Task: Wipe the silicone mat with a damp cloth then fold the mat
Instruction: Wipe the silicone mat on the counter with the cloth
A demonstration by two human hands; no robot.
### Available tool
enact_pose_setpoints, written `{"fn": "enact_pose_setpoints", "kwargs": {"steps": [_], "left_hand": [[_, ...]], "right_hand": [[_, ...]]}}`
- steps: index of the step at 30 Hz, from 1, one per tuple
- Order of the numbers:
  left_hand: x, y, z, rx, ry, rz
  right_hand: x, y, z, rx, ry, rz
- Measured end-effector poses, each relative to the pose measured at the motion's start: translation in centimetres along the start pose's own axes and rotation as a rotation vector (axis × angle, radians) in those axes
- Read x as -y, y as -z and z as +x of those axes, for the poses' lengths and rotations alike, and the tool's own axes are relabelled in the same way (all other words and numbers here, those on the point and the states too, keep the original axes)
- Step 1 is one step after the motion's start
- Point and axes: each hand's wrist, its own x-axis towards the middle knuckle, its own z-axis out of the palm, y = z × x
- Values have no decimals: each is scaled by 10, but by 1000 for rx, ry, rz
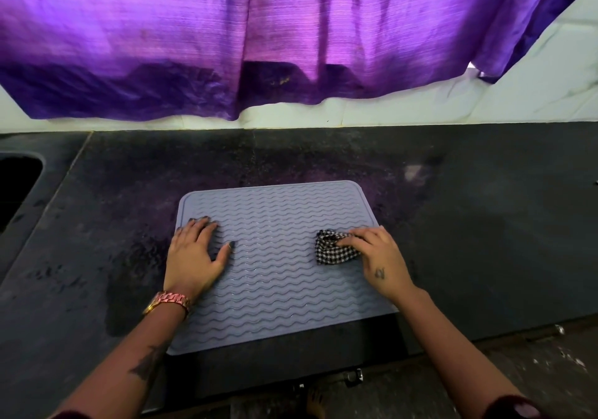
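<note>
Left hand (pixel 194 253) lies flat, fingers straight, at the mat's (pixel 275 276) 9 o'clock; right hand (pixel 375 253) grasps the cloth (pixel 333 246) at 3 o'clock.

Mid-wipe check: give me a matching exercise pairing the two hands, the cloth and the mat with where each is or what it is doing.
Things:
1. left hand
2. right hand
3. checked cloth
4. silicone mat

States:
A. lies flat and unfolded on the dark counter
B. bunched up on the mat's right side
C. pressed flat on the mat's left side
D. grips the cloth

Pairs: 1-C, 2-D, 3-B, 4-A
</note>
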Motion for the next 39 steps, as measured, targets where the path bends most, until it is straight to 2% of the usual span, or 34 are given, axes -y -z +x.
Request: {"fn": "enact_pose_setpoints", "kwargs": {"steps": [3,7,11,17,20,24,28,32,36,39], "left_hand": [[-1,1,0,0,-1,3],[0,2,0,-4,-2,-1],[0,2,1,-9,8,-5],[1,0,2,-7,17,2],[0,1,3,-10,15,-6],[1,2,2,-25,17,-7],[1,1,3,-39,23,-15],[1,1,3,-37,22,-14],[1,1,3,-47,20,-20],[1,1,3,-48,15,-19]], "right_hand": [[1,-11,4,54,4,-63],[-14,1,20,197,45,35],[-12,1,38,84,5,-42],[-11,-12,44,169,15,-159],[-17,-2,59,261,36,-118],[-20,0,75,147,-1,-93],[-18,-17,77,190,-16,-162],[-28,-7,96,283,10,-109],[-27,-10,107,143,-68,-108],[-20,-26,104,179,-70,-220]]}}
